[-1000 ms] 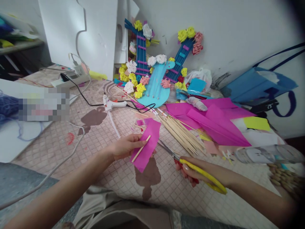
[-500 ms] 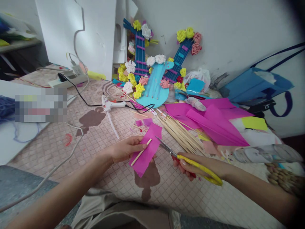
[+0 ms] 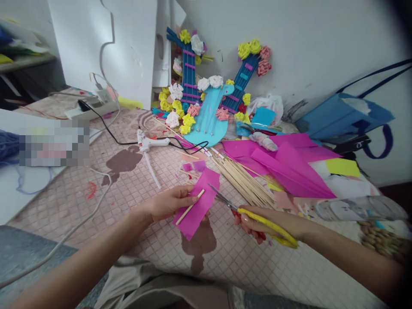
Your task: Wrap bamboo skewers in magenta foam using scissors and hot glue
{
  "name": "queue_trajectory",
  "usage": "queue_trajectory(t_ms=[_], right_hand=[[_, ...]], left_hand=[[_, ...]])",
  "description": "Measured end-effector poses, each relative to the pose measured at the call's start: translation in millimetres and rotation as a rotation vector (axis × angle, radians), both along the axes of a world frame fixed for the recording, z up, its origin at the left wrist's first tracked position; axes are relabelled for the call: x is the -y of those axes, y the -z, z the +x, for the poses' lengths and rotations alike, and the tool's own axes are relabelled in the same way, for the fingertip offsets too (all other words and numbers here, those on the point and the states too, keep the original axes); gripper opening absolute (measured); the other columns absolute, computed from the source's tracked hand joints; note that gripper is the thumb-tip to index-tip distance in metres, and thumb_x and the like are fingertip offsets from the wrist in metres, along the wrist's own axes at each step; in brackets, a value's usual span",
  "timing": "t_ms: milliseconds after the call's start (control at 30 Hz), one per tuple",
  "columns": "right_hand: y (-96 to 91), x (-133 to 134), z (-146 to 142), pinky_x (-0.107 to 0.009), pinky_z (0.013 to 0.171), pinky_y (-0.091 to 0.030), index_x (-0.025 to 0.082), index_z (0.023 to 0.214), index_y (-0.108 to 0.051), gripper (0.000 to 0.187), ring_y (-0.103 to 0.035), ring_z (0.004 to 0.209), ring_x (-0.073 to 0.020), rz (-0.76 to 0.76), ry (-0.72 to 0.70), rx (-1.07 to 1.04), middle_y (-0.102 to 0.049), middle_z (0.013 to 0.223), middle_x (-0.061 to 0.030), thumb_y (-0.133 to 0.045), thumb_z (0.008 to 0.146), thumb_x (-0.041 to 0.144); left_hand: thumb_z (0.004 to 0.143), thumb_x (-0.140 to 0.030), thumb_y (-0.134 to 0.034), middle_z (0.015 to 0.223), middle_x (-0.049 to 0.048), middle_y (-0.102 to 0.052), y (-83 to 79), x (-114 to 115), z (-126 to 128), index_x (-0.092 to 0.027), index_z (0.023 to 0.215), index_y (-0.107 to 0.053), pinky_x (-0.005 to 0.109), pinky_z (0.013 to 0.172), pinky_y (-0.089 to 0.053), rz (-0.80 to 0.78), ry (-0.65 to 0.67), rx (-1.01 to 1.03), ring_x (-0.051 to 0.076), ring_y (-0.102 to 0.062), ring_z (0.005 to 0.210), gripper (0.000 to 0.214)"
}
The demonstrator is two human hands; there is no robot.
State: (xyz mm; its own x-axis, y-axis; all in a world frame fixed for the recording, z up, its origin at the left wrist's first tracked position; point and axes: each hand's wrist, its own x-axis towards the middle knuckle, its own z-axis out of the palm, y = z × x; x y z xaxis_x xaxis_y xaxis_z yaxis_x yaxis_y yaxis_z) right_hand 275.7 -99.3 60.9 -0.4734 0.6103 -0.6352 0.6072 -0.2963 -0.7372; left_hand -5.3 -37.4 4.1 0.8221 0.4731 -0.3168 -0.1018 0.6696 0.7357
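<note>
Across the lower view spreads a pale tabletop (image 3: 161, 246) with a lattice pattern and brown patches. At the back left stands a white board (image 3: 128, 56), and a blue bag (image 3: 337, 116) shows at the far right. Magenta sheets (image 3: 286, 165) lie right of the middle, while a light-blue guitar-shaped cutout (image 3: 206, 122), with paper flowers around it, rests behind. Closer in, a bundle of thin wooden sticks (image 3: 243, 180) lies slantwise, well to the right of a white glue gun (image 3: 156, 142).

Nearest of all, the right hand (image 3: 254, 223) grips scissors (image 3: 234, 206), its fingers wrapped about the red and yellow handles. The blades point left and overlap the right edge of a magenta strip (image 3: 200, 211) in view; whether they touch it I cannot tell. The left hand (image 3: 169, 201) pinches that strip at its left side, thumb on top, the other fingers partly hidden behind. A short wooden stick (image 3: 186, 212) lies slantwise along the strip's face, against the left thumb tip, its upper end showing just past it
</note>
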Motion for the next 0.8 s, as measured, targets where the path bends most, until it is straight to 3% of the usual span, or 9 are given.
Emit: queue_trajectory(t_ms=[167, 400, 800], right_hand=[[0.7, -0.1, -1.6, -0.022, 0.047, -0.04, 0.018, 0.094, -0.056, 0.046, -0.048, 0.051, -0.0087, -0.015, 0.057, -0.027, -0.049, 0.07, 0.0023, -0.049, 0.085, 0.063], [2.4, -2.8, -2.5, -0.021, 0.046, -0.042, 0.016, 0.092, -0.049, 0.054, -0.044, 0.051, -0.0071, -0.057, 0.02, -0.033, -0.043, 0.067, 0.0041, -0.041, 0.085, 0.069], [0.5, -4.9, -1.0, -0.019, 0.043, -0.04, 0.02, 0.083, -0.044, 0.05, -0.046, 0.045, -0.006, 0.009, -0.069, 0.178, -0.045, 0.062, 0.0052, -0.04, 0.085, 0.07]], left_hand=[[0.085, -0.029, -0.065, 0.094, 0.0111, -0.073, 0.9, 0.0, -0.3, -0.016, 0.111, -0.061, 0.03, 0.074, -0.055, -0.002, -0.006, 0.016, 0.023, -0.071, 0.086, 0.03], [0.083, -0.031, -0.068, 0.091, 0.0104, -0.073, 3.8, -1.8, 0.3, -0.016, 0.114, -0.059, 0.037, 0.079, -0.055, 0.014, -0.018, 0.021, 0.025, -0.071, 0.086, 0.036], [0.084, -0.032, -0.066, 0.092, 0.0113, -0.074, 4.4, -2.3, 1.6, -0.015, 0.111, -0.061, 0.036, 0.077, -0.055, 0.026, -0.004, 0.022, 0.024, -0.071, 0.085, 0.033]])
